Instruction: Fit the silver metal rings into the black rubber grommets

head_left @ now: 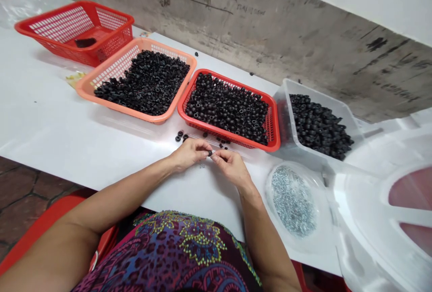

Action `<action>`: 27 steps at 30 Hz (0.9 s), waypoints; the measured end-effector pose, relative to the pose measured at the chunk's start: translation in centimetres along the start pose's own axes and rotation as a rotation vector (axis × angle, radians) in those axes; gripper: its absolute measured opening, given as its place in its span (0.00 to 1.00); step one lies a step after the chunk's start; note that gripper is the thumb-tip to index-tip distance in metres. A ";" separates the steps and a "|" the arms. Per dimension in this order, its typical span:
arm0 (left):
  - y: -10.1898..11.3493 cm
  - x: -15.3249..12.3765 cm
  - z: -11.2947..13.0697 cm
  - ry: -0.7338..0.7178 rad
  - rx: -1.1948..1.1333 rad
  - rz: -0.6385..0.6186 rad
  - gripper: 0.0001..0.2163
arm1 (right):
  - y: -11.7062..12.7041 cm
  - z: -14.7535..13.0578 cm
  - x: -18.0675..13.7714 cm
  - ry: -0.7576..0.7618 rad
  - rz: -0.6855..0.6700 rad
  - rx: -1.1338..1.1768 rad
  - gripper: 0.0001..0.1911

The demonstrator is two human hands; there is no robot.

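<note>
My left hand (pixel 189 154) and my right hand (pixel 231 168) meet above the white table (pixel 101 148), their fingertips pinching a small black bead (pixel 209 153) from both sides. Just past my fingers, a few loose black beads (pixel 180 137) lie on the table. Close to my right hand stands a red mesh basket (pixel 229 112) heaped with black beads. To the right of that hand sits a round clear dish (pixel 293 201) of tiny silvery metal pieces.
An orange mesh basket (pixel 135 80) of black beads, a clear plastic tub (pixel 319 123) of beads and a nearly bare red basket (pixel 76 31) line the far table edge. A stained concrete wall (pixel 270 22) rises behind. Large white plastic pieces (pixel 381 202) occupy the right.
</note>
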State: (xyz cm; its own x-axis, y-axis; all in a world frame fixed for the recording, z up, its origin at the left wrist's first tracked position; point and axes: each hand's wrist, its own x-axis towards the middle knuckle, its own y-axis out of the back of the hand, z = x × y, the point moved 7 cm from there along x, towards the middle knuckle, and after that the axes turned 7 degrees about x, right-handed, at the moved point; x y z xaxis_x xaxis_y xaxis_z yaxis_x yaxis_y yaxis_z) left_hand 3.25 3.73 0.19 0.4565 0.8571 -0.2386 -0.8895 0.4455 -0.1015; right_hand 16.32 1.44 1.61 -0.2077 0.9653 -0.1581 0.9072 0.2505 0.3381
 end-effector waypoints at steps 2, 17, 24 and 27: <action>0.0 0.0 -0.2 0.010 -0.008 0.008 0.04 | 0.2 0.1 0.0 -0.019 0.037 -0.064 0.14; -0.7 0.5 -2.3 0.128 -0.468 -0.140 0.10 | 0.8 1.0 0.4 -0.039 0.128 0.361 0.12; -0.6 0.6 -2.5 0.128 -0.472 -0.117 0.09 | 0.8 0.8 0.4 -0.038 0.162 0.299 0.11; -0.6 0.6 -2.5 0.118 -0.443 -0.118 0.09 | 0.7 0.9 0.3 -0.043 0.165 0.352 0.10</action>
State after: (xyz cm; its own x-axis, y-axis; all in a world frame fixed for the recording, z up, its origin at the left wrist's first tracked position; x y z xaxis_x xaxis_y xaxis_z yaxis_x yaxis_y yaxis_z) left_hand 4.06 3.33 -2.30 0.5729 0.7603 -0.3061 -0.7658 0.3634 -0.5306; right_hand 17.23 1.88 0.97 -0.0392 0.9847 -0.1698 0.9987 0.0439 0.0242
